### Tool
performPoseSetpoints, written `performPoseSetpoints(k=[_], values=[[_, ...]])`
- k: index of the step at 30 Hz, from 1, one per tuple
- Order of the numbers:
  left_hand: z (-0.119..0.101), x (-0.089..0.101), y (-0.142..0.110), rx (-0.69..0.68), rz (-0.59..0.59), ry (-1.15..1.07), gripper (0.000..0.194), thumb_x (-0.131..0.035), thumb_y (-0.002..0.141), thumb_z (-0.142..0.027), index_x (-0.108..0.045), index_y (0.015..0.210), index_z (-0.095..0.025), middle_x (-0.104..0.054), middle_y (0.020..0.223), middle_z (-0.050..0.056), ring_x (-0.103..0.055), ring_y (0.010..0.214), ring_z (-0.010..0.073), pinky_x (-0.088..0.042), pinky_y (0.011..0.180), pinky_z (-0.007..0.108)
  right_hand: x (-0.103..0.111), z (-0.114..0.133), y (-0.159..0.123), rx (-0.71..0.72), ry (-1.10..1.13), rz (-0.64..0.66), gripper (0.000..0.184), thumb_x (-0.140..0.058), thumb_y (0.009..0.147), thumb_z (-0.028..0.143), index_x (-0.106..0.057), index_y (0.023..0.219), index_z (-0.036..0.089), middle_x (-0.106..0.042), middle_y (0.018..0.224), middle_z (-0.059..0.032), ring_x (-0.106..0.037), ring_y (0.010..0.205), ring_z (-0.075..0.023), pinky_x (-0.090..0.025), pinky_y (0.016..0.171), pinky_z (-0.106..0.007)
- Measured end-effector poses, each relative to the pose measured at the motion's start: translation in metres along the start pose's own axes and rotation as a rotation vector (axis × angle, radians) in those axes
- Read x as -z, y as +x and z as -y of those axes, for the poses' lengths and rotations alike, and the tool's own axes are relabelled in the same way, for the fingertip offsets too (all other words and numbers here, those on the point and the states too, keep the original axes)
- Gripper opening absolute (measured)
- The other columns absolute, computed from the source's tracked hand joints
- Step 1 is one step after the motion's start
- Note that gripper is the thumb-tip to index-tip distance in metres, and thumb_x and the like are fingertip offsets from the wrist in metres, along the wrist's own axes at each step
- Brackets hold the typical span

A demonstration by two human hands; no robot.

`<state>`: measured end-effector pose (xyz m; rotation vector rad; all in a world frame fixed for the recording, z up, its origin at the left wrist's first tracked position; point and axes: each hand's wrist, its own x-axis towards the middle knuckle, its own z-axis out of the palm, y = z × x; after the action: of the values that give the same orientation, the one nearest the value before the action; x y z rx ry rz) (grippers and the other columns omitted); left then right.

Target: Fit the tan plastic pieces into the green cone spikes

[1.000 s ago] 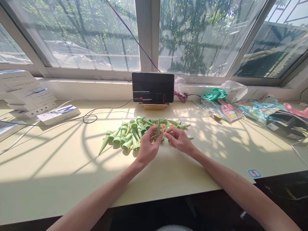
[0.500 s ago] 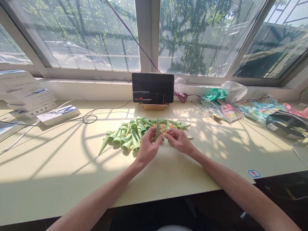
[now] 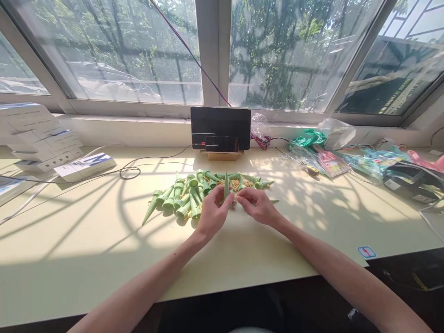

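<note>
My left hand is closed around a green plastic cone-shaped spike, its point facing up. Close by on the right, my right hand has its thumb and fingers pinched together near the lower end of that spike. A small pale bit seems to be at those fingertips, too small to name. Behind and left of my hands lies a heap of more green spikes, pointing various ways. Small tan pieces are scattered among them, partly hidden by my hands.
A tablet with a phone before it stands by the window. White boxes are stacked at the left, near a black cable. Plastic packets and a yellow-black tool lie at the right.
The spike in my left hand has shifted very slightly left and down. My right hand has moved slightly, its fingers still pinched near the spike's lower end.
</note>
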<state>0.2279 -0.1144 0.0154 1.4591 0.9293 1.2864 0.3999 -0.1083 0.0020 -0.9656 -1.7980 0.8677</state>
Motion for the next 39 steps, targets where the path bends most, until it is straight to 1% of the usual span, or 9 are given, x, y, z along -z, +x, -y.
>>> performPoseSetpoints(k=[5,9,14,21,24,27,32,36,39], values=[[-0.002,-0.001,0.000,0.018,-0.006,-0.015,0.028,-0.070,0.084,-0.041,-0.064,0.099,-0.017,-0.066,0.081,0.002,-0.062,0.063,0.0128,-0.054,0.063,0.028,0.000,0.001,-0.001,0.004,-0.011,0.006,0.033,-0.056,0.096,0.049,-0.062,0.086,0.018,-0.051,0.062,0.0021,-0.040,0.051,-0.0108,-0.035,0.049,-0.025],[-0.004,-0.002,0.000,0.032,-0.019,-0.036,0.030,-0.072,0.083,-0.042,-0.065,0.098,-0.017,-0.067,0.082,0.002,-0.062,0.063,0.0131,-0.053,0.061,0.028,0.000,0.000,0.000,0.008,-0.011,0.006,0.032,-0.056,0.097,0.048,-0.062,0.086,0.019,-0.051,0.061,0.0022,-0.040,0.051,-0.0109,-0.035,0.050,-0.026],[-0.003,-0.001,0.000,0.056,-0.020,-0.056,0.030,-0.073,0.082,-0.040,-0.066,0.099,-0.017,-0.067,0.078,0.002,-0.063,0.062,0.0140,-0.054,0.065,0.030,0.000,-0.002,0.000,0.018,-0.030,-0.007,0.031,-0.056,0.097,0.049,-0.062,0.090,0.019,-0.051,0.061,0.0027,-0.040,0.052,-0.0114,-0.036,0.051,-0.026],[-0.001,0.000,0.001,0.098,-0.036,-0.092,0.030,-0.075,0.080,-0.037,-0.068,0.101,-0.016,-0.071,0.086,0.004,-0.063,0.064,0.0131,-0.054,0.066,0.029,-0.001,-0.003,0.000,0.067,-0.066,-0.028,0.028,-0.055,0.097,0.045,-0.062,0.093,0.019,-0.045,0.059,0.0046,-0.037,0.053,-0.0119,-0.035,0.054,-0.027],[-0.002,0.000,0.001,0.109,-0.041,-0.088,0.031,-0.076,0.080,-0.038,-0.069,0.101,-0.016,-0.071,0.084,0.004,-0.064,0.063,0.0141,-0.053,0.064,0.029,-0.001,-0.003,0.000,0.073,-0.078,-0.029,0.028,-0.054,0.097,0.047,-0.062,0.094,0.019,-0.043,0.059,0.0053,-0.036,0.053,-0.0121,-0.035,0.054,-0.027],[-0.003,0.001,0.001,0.127,-0.045,-0.089,0.032,-0.076,0.079,-0.039,-0.070,0.100,-0.016,-0.072,0.081,0.004,-0.064,0.061,0.0144,-0.052,0.060,0.029,-0.001,-0.003,0.000,0.082,-0.094,-0.029,0.030,-0.053,0.097,0.049,-0.061,0.095,0.020,-0.042,0.058,0.0056,-0.036,0.053,-0.0122,-0.035,0.054,-0.027],[0.000,0.001,0.003,0.152,-0.056,-0.112,0.034,-0.077,0.077,-0.042,-0.071,0.098,-0.016,-0.072,0.083,0.005,-0.064,0.060,0.0142,-0.048,0.055,0.027,-0.001,-0.003,0.000,0.101,-0.119,-0.021,0.030,-0.052,0.098,0.049,-0.061,0.096,0.020,-0.040,0.057,0.0062,-0.033,0.052,-0.0120,-0.033,0.053,-0.027],[0.004,0.003,0.003,0.202,-0.045,-0.107,0.034,-0.075,0.079,-0.042,-0.071,0.100,-0.016,-0.071,0.080,0.004,-0.062,0.058,0.0132,-0.042,0.051,0.025,-0.001,-0.003,-0.001,0.108,-0.132,-0.015,0.029,-0.052,0.098,0.048,-0.061,0.097,0.020,-0.042,0.057,0.0061,-0.033,0.052,-0.0119,-0.032,0.053,-0.027],[0.007,0.004,0.003,0.220,-0.044,-0.106,0.032,-0.073,0.080,-0.041,-0.070,0.102,-0.017,-0.071,0.080,0.003,-0.061,0.058,0.0125,-0.040,0.051,0.024,-0.001,-0.002,-0.001,0.127,-0.146,-0.008,0.027,-0.052,0.099,0.045,-0.061,0.096,0.020,-0.042,0.057,0.0062,-0.033,0.052,-0.0115,-0.032,0.053,-0.026]])
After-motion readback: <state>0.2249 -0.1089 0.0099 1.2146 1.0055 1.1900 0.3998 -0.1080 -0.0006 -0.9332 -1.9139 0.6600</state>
